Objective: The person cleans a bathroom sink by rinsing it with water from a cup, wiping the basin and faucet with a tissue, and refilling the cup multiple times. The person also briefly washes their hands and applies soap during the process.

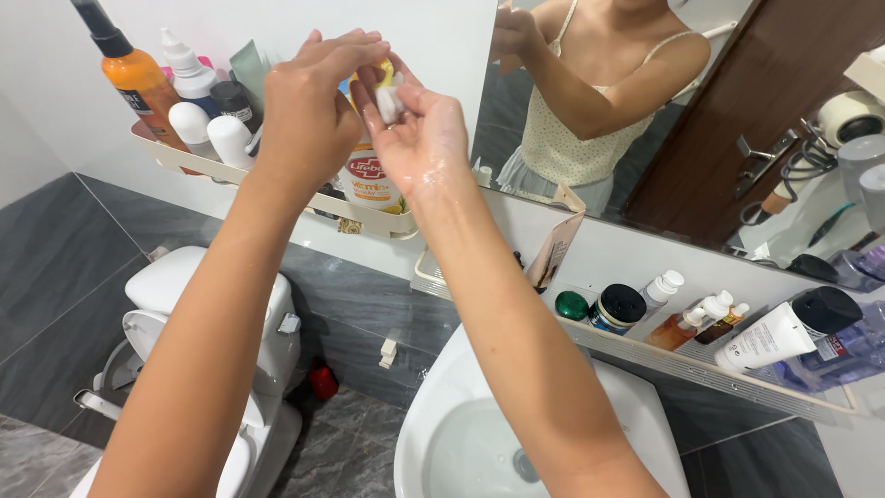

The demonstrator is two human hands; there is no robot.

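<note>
**Hands at the wall shelf, bathroom: items in view**

Landmark: cream plastic wall shelf (369, 214), mounted left of the mirror.

- Left hand (309, 111): raised in front of the shelf, palm down, fingers curled over the top of the pump bottle. Whether it presses the pump head is hidden behind the fingers.
- Right hand (419, 134): just right of the left hand, palm up and cupped, fingers apart, skin wet. It closes on nothing.
- Small dollop of white foam (388, 101): lies on the fingers of the right hand, directly under the left fingertips.
- White pump bottle with red and yellow label (367, 180): stands upright in the shelf, behind both hands.
- Orange bottle with black pump (138, 78): at the shelf's left end.
- Two white roll-on containers (210, 134): in the shelf, right of the orange bottle.
- White ceramic toilet (221, 323): below the shelf, to the left.
- White round basin (479, 433): below the shelf, to the right.
- Long white ledge (701, 369) of bottles and tubes: lower right of the shelf, under the mirror.
</note>
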